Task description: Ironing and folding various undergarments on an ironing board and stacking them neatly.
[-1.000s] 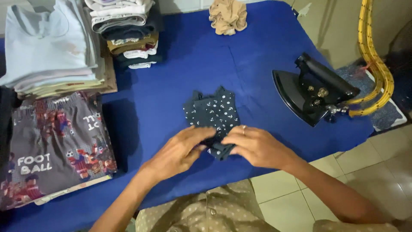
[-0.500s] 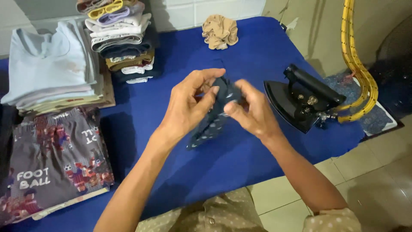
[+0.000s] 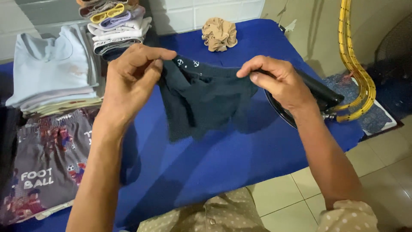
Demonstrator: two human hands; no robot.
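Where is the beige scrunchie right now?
In the head view the beige scrunchie lies at the far edge of the blue ironing table, beyond the dark garment, right of the stack of folded clothes.

Left hand (image 3: 128,75), right hand (image 3: 277,79) raised, pinching

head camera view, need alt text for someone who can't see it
Two bare hands, the left hand and the right hand, hold a small dark navy printed cloth garment stretched by its top edge above a blue padded ironing table. Stacks of folded clothes lie at the left, a black iron sits at the right, and a beige fabric scrunchie lies at the far edge.
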